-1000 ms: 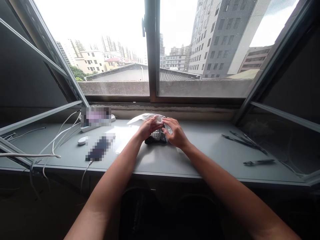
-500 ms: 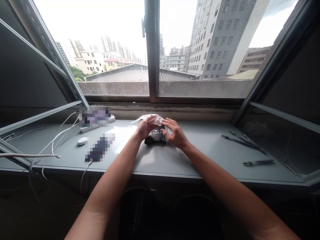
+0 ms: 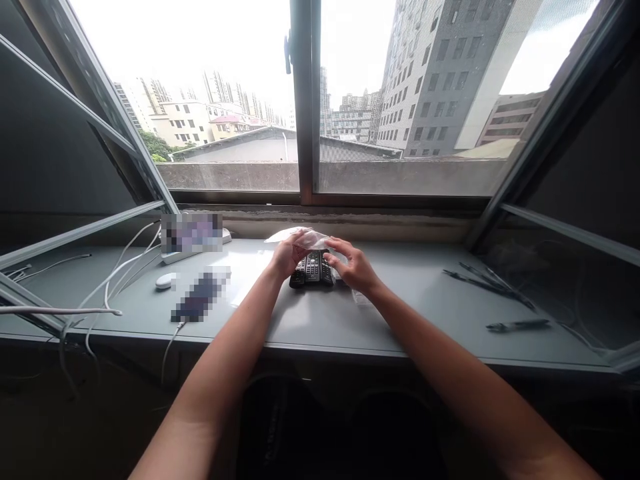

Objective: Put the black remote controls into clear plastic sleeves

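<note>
A thin, whitish see-through plastic bag (image 3: 315, 239) is stretched between my two hands above the grey desk. My left hand (image 3: 290, 256) grips its left side, the fingers curled round the film. On the other side my right hand (image 3: 353, 265) pinches the bag's right edge with fingertips and thumb. Just below and between the hands lie several black remote controls (image 3: 312, 270), side by side, buttons up. Their far ends are partly hidden by the bag and fingers. Another piece of clear plastic (image 3: 361, 298) lies by my right wrist, partly covered by it.
To the left are a white power strip (image 3: 195, 252), a white rounded object (image 3: 164, 281), a blurred-out dark device (image 3: 197, 300) on a cable, and loose white cables (image 3: 107, 283). Several pens (image 3: 517, 326) lie at the right. Metal frame bars slant down at both sides.
The bag has spread flatter and wider between my hands. My right fingers have shifted slightly right and curled more, showing more of the remote controls.
</note>
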The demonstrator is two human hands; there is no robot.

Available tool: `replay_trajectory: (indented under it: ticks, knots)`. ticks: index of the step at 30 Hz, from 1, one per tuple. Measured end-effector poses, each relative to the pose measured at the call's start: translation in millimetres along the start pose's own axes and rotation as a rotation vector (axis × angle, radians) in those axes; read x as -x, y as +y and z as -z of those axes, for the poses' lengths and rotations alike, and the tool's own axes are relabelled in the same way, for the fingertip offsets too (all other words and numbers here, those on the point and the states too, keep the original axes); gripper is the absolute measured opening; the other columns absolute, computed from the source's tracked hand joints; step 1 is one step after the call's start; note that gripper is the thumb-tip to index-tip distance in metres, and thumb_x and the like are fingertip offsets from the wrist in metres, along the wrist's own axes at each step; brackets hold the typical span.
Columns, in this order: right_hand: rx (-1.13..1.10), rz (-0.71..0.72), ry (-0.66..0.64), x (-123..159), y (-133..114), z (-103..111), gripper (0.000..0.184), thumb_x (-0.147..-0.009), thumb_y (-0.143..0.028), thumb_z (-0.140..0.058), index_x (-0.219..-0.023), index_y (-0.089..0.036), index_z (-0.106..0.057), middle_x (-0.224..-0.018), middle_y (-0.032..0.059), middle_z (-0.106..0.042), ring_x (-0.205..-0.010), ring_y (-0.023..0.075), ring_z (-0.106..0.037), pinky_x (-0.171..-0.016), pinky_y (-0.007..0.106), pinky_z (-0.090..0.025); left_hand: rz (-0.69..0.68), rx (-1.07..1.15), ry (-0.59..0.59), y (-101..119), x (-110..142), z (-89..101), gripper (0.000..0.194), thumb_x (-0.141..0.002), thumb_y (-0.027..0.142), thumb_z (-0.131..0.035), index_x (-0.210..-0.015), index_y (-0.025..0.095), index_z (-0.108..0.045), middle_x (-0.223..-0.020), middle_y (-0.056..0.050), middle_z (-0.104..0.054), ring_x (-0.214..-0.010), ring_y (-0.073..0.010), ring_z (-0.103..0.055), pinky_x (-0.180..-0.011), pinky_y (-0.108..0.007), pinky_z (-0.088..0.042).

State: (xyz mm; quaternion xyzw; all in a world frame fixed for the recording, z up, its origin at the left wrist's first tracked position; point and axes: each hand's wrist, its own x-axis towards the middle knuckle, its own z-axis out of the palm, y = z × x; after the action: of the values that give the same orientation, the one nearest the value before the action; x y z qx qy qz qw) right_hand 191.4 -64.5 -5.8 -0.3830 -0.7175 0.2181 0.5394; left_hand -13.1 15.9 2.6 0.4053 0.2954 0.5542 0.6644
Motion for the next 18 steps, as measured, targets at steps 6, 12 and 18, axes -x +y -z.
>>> replay_trajectory:
  ticks: [6,12,18]
  knots:
    - [-0.010,0.023,-0.061,-1,-4,2,0.033,-0.098,-0.051,-0.074,-0.117,-0.029,-0.088,-0.146,0.0073,-0.074,-0.158,0.0341,-0.047,-0.132,0.054,-0.034,0.010,-0.006,-0.015,-2,-2,1.5,0.026,-0.105,0.033,-0.066,-0.117,0.014,-0.079,-0.121,-0.014,-0.081,-0.098,-0.0215,-0.079,-0.080,-0.028,-0.064]
    - [-0.111,-0.012,-0.056,-1,-9,4,0.039,-0.095,-0.058,-0.078,-0.116,-0.026,-0.087,-0.144,0.0103,-0.075,-0.155,0.0357,-0.052,-0.129,0.052,-0.038,0.013,0.052,0.091,1,-6,6.2,0.033,-0.110,0.033,-0.054,-0.121,0.012,-0.077,-0.121,-0.016,-0.081,-0.097,-0.0215,-0.080,-0.076,-0.026,-0.063]
    - [-0.431,-0.191,-0.134,-2,-14,4,0.047,-0.097,-0.059,-0.075,-0.130,-0.028,-0.082,-0.140,0.0046,-0.078,-0.141,0.0325,-0.064,-0.126,0.047,-0.041,0.021,0.051,0.006,-1,-4,4.4,0.035,-0.111,0.032,-0.052,-0.122,0.012,-0.078,-0.128,-0.016,-0.080,-0.100,-0.0212,-0.079,-0.083,-0.028,-0.065]
